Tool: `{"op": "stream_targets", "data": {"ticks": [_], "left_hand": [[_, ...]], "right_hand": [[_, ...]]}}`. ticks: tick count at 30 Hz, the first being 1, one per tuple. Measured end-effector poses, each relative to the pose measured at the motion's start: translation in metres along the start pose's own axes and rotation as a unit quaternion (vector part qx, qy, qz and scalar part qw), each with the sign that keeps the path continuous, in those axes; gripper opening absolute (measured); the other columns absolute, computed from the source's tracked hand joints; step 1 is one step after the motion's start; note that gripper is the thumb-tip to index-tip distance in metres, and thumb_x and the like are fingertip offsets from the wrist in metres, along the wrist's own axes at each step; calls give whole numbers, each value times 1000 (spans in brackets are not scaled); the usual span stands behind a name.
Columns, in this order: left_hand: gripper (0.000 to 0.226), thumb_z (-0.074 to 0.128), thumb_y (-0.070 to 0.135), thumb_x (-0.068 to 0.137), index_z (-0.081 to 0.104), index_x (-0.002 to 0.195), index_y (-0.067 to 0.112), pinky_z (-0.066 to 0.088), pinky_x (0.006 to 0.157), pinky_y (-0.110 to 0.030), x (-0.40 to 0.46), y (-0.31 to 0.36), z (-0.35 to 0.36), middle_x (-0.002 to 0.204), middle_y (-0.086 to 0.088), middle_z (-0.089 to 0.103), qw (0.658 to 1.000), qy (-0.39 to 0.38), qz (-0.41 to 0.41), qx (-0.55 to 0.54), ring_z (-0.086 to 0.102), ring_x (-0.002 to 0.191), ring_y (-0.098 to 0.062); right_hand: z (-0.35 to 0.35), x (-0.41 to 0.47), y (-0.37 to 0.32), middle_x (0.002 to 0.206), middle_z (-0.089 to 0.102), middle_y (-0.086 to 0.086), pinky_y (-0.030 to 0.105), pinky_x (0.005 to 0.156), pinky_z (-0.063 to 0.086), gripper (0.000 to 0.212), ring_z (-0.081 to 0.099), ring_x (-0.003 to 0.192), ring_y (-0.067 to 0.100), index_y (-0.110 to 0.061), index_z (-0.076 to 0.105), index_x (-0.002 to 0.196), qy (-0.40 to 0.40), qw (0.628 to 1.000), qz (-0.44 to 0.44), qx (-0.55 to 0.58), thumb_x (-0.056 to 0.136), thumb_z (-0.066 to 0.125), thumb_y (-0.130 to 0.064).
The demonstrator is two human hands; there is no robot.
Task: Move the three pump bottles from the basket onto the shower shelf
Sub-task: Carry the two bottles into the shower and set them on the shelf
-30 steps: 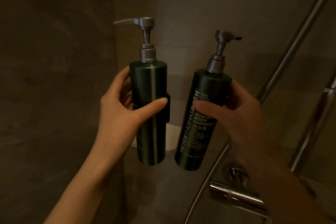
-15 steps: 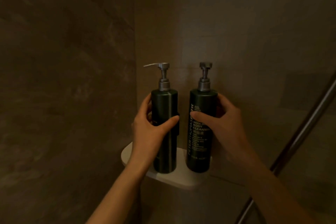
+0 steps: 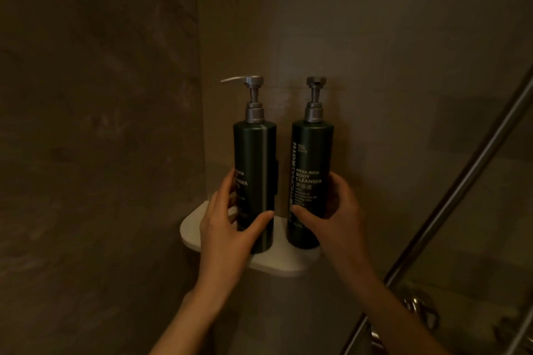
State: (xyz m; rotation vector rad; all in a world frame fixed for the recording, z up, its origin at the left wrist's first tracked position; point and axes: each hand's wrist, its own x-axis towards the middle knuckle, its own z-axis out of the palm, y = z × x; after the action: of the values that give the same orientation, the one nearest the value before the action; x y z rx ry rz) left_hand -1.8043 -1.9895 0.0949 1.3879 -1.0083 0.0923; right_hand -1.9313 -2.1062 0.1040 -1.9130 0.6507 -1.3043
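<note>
Dim brown tile walls meet at a corner where the white shower shelf juts out. Both pump bottles stand upright on it, close together. The left hand wraps the left bottle low down, thumb across its front; the right hand cups the body cleanser bottle likewise. Both grips look loose, though shadow hides the contact. Best to let go gently, sliding the fingers straight back so neither bottle tips off the narrow shelf.

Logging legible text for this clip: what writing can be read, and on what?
Right bottle: "MEGA-RICH BODY CLEANSER"
Right bottle, vertical: "THOMAS ROTH", start hidden by the right hand
Right bottle, small print: blurred
Left bottle: label partly hidden by the left hand, unreadable
</note>
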Motion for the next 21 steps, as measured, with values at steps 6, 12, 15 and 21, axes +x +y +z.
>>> {"op": "stream_targets", "data": {"ticks": [6, 12, 15, 21], "left_hand": [[83, 75, 39, 70, 27, 137, 50, 45, 93, -21, 1, -9, 6, 125, 28, 44, 999, -5, 1, 33, 48, 111, 9], [80, 71, 40, 73, 26, 138, 46, 45, 103, -43, 4, -5, 6, 130, 21, 42, 998, -27, -12, 48, 46, 125, -8], [76, 69, 41, 77, 28, 142, 38, 46, 102, -41, -3, -4, 3, 135, 13, 45, 998, -37, -26, 53, 47, 123, -7], [51, 56, 40, 88, 40, 136, 32, 41, 103, -30, -48, -3, -14, 131, 16, 43, 990, -33, -9, 134, 41, 120, 1]], "right_hand": [[2, -2, 5, 130, 55, -7, 33, 93, 49, 76, 55, 116, 11, -28, 42, 134, -2, 1000, 8, -18, 69, 81, -25], [0, -3, 7, 130, 57, -5, 39, 96, 51, 74, 56, 116, 11, -26, 44, 133, -20, 1000, 19, -7, 70, 81, -27], [-3, -9, 3, 131, 55, -2, 40, 96, 51, 68, 56, 116, 12, -22, 44, 134, -21, 1000, 18, 3, 75, 76, -30], [-14, -48, -1, 128, 49, -12, 8, 85, 39, 48, 49, 113, 0, -30, 46, 132, 6, 999, -33, -25, 87, 62, -33]]}}
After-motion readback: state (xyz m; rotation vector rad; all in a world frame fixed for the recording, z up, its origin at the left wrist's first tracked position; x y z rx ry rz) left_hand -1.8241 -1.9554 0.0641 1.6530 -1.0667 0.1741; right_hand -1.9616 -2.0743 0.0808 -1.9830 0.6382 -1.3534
